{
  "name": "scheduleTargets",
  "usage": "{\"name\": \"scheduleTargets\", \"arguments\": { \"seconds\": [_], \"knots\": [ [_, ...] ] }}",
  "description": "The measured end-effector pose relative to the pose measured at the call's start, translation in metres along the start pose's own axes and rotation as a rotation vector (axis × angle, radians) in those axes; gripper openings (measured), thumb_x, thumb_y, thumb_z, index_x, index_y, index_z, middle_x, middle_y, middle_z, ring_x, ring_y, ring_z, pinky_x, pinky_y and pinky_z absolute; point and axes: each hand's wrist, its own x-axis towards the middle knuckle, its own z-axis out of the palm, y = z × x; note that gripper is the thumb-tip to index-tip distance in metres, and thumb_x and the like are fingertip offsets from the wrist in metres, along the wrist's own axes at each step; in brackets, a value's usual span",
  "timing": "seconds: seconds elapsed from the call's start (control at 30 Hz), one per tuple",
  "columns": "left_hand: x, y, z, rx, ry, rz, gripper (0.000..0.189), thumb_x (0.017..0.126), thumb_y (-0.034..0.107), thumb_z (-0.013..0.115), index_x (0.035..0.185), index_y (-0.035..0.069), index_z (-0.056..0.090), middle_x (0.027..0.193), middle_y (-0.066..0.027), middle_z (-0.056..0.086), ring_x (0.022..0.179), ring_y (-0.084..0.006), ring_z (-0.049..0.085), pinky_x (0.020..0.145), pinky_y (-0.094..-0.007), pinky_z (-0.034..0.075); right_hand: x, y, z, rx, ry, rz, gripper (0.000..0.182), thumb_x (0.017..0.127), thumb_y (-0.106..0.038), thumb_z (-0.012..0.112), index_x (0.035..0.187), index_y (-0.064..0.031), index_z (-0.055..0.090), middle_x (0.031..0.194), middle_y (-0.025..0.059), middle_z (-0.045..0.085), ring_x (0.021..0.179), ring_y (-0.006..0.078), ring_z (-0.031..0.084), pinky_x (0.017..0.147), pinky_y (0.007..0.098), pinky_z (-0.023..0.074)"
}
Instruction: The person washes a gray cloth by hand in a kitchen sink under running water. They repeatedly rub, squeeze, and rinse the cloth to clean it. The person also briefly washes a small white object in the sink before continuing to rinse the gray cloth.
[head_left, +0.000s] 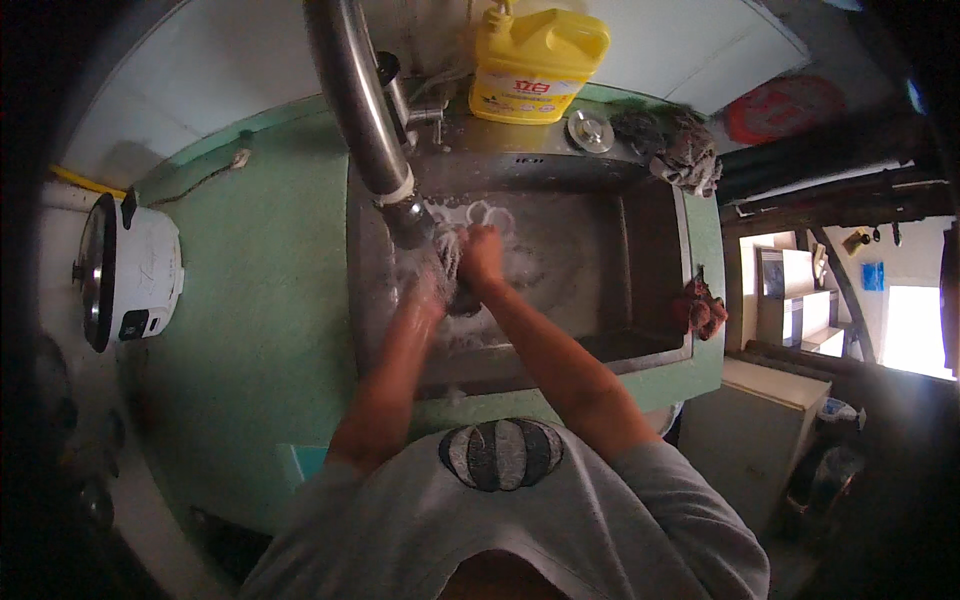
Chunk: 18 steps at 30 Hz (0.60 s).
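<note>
Both my hands are low in a stainless steel sink (570, 262), at its left side, just beneath the mouth of a thick metal faucet (367, 112). Water runs over them and blurs the outlines. My right hand (482, 255) is closed around a wet greyish cloth (448, 255). Against the cloth's left side rests my left hand (429, 292), its fingers hidden by splash and cloth. Below the hands shows a dark patch, too unclear to name. White suds float on the water around them.
Behind the sink stand a yellow detergent jug (532, 71) and a metal sink strainer (590, 132). A crumpled grey rag (688, 154) lies on the back right corner. A reddish cloth (701, 309) hangs over the right rim. On the green counter (262, 277), far left, sits a white rice cooker (146, 274).
</note>
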Motion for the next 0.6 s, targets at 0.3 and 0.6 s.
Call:
{"name": "scheduleTargets", "arguments": {
  "seconds": [0.3, 0.6],
  "knots": [
    [-0.02, -0.014, -0.002, -0.55, 0.188, -0.061, 0.035, 0.079, 0.026, 0.043, 0.109, 0.007, 0.042, 0.104, -0.0079, 0.049, 0.092, -0.0222, 0.048, 0.08, -0.0343, 0.039, -0.051, -0.092, -0.057, 0.143, -0.092, -0.057, 0.024, 0.064, -0.02, 0.055, 0.079, -0.0017, 0.049, 0.094, 0.0199, 0.04, 0.08, 0.0378, 0.042, 0.064, 0.0426, 0.0395],
    [-0.025, 0.018, -0.003, -1.205, 0.345, -0.445, 0.035, 0.085, 0.028, 0.037, 0.112, 0.006, 0.04, 0.109, -0.0085, 0.047, 0.096, -0.0232, 0.047, 0.076, -0.0388, 0.043, 0.013, -0.016, -0.023, 0.219, -0.23, 0.36, 0.025, 0.073, -0.022, 0.048, 0.071, 0.0026, 0.053, 0.066, 0.0128, 0.052, 0.063, 0.0322, 0.05, 0.059, 0.0382, 0.0406]
  ]
}}
